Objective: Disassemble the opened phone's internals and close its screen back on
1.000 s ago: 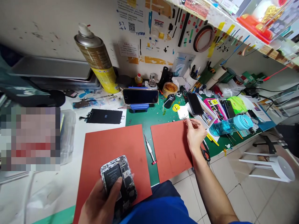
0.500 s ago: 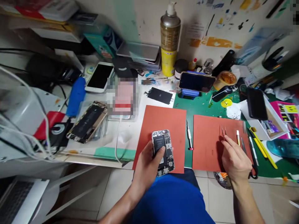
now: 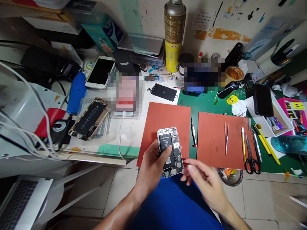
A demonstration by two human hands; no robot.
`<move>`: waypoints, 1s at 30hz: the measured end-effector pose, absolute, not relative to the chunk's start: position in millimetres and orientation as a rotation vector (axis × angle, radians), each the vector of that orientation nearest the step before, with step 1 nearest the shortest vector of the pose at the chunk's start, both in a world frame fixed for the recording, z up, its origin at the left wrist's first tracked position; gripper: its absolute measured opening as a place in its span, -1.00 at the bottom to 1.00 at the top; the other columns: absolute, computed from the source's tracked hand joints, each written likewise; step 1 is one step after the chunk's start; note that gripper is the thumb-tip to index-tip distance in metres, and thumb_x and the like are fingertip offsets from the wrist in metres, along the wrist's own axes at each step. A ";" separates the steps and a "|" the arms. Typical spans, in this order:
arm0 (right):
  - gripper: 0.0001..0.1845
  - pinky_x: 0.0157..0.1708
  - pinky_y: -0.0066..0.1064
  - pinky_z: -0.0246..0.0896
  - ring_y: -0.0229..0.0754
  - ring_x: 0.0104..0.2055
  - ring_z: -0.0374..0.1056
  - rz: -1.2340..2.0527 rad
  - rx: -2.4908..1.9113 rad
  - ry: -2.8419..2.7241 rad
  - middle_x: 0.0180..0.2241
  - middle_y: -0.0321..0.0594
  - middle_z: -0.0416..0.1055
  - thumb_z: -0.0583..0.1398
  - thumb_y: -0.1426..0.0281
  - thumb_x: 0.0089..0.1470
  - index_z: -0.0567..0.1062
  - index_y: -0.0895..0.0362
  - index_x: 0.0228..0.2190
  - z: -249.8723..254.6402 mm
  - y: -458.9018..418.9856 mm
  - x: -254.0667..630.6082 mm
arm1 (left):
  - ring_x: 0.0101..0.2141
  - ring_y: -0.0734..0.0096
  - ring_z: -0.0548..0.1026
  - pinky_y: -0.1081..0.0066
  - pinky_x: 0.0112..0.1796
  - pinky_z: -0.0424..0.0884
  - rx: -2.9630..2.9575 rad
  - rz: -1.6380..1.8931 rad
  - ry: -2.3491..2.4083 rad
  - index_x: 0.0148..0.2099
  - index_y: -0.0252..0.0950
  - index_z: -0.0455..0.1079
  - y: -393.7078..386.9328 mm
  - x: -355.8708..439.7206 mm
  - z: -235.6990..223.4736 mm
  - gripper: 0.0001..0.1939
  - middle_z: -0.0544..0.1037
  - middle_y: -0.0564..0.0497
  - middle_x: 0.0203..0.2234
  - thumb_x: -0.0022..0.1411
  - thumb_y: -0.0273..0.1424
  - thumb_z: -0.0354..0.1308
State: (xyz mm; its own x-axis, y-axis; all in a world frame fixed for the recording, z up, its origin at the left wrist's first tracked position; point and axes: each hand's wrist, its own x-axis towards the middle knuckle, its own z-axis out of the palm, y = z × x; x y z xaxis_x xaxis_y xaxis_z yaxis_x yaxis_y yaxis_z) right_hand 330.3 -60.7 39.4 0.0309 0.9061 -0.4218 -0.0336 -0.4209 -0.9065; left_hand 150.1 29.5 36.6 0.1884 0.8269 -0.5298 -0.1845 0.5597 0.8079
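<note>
My left hand [image 3: 151,163] grips an opened smartphone [image 3: 177,151] by its left side, thumb lying across the black battery [image 3: 166,140]. Its bare circuit board and battery face up, above the near edge of the left orange mat [image 3: 168,115]. Close to the phone's lower right edge is my right hand [image 3: 201,179], fingers apart and nothing seen in them; whether a fingertip touches the phone is unclear. Metal tweezers [image 3: 226,140] lie on the right orange mat [image 3: 208,131]. A screwdriver [image 3: 193,132] rests between the two mats.
Scissors [image 3: 251,159], a yellow-handled tool [image 3: 243,143] and yellow tweezers [image 3: 267,143] lie at right. Another opened phone [image 3: 90,118] sits at left, near a white cable [image 3: 121,137]. A tall spray can [image 3: 174,38] stands at the back. Below the desk edge is a bin [image 3: 231,177].
My right hand has put the tweezers down on the right mat and moved left to the phone. My left hand still holds the phone. The view has tilted slightly downward.
</note>
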 end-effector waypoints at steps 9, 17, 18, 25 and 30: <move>-0.64 -0.32 -0.38 0.46 -0.16 -0.38 0.63 1.780 -1.192 -0.509 -0.32 -0.05 0.72 0.29 0.10 0.38 0.67 0.14 -0.08 15.3 -61.7 306.8 | -0.12 0.21 0.70 0.35 -0.18 0.61 0.732 0.843 1.119 0.04 -0.25 0.57 25.8 149.4 41.7 -0.74 0.73 -0.07 -0.08 0.41 -0.24 0.35; -0.62 -0.31 -0.38 0.47 -0.17 -0.40 0.62 1.738 -1.227 -0.528 -0.34 -0.09 0.72 0.29 0.08 0.37 0.68 0.12 -0.08 26.3 -60.8 305.4 | -0.04 0.05 0.71 0.24 -0.15 0.67 0.602 0.810 1.023 0.17 -0.28 0.53 27.7 151.1 47.8 -0.63 0.72 -0.15 -0.02 0.39 -0.27 0.38; -0.61 -0.28 -0.38 0.48 -0.17 -0.39 0.62 1.726 -1.250 -0.543 -0.36 -0.11 0.71 0.29 0.06 0.37 0.68 0.12 -0.08 27.9 -60.3 305.0 | -0.04 0.03 0.71 0.23 -0.16 0.68 0.591 0.805 1.018 0.16 -0.29 0.53 27.6 151.3 48.0 -0.64 0.73 -0.16 -0.03 0.39 -0.27 0.38; -0.55 -0.32 -0.42 0.49 -0.15 -0.42 0.61 1.506 -1.568 -0.715 -0.51 -0.21 0.63 0.27 -0.02 0.34 0.66 0.11 -0.27 34.1 -53.9 304.8 | -0.07 0.08 0.73 0.29 -0.18 0.65 0.633 0.781 0.985 0.17 -0.26 0.51 22.4 151.7 46.2 -0.66 0.72 -0.15 0.02 0.42 -0.29 0.35; -0.52 -0.35 -0.35 0.55 -0.09 -0.47 0.63 1.479 -1.609 -0.773 -0.52 -0.22 0.63 0.24 -0.04 0.34 0.67 0.11 -0.24 36.3 -52.3 306.8 | 0.05 0.01 0.69 0.22 -0.06 0.67 0.657 0.718 0.952 0.19 -0.23 0.47 22.3 154.7 50.7 -0.51 0.71 -0.14 0.03 0.26 -0.37 0.47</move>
